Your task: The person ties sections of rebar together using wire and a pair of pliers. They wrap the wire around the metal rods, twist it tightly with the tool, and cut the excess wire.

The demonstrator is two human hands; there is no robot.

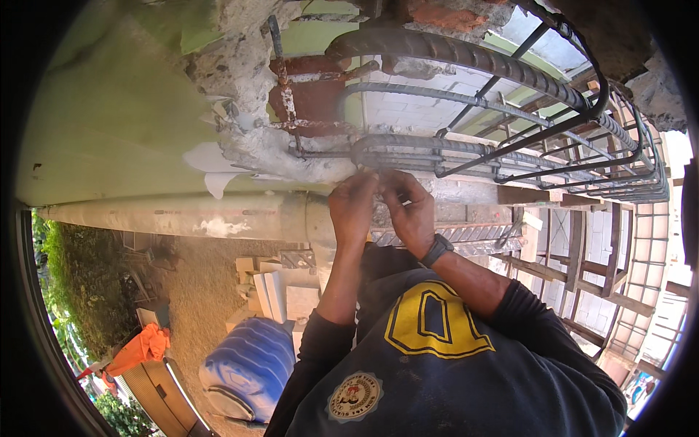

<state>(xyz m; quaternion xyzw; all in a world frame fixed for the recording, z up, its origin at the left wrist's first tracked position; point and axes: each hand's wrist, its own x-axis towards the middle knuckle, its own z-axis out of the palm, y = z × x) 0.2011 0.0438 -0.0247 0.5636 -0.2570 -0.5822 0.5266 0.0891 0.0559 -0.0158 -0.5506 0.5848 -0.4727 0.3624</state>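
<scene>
Both my hands are raised to a cage of ribbed steel bars (pixel 466 149) that runs out to the right from a broken concrete wall end (pixel 240 80). My left hand (pixel 353 206) and my right hand (pixel 409 213) are close together, fingertips pinched on what looks like a thin tie wire (pixel 378 173) at the lowest bars. The wire is mostly hidden by my fingers. A dark watch (pixel 437 250) sits on my right wrist. Thin stirrups (pixel 539 138) loop around the long bars.
A grey pipe (pixel 182 215) runs horizontally under the green wall (pixel 109 109). Far below lie a blue tank (pixel 247 364), stacked pale blocks (pixel 280 291) and an orange cloth (pixel 142 346). Wooden props and formwork (pixel 582 255) stand at the right.
</scene>
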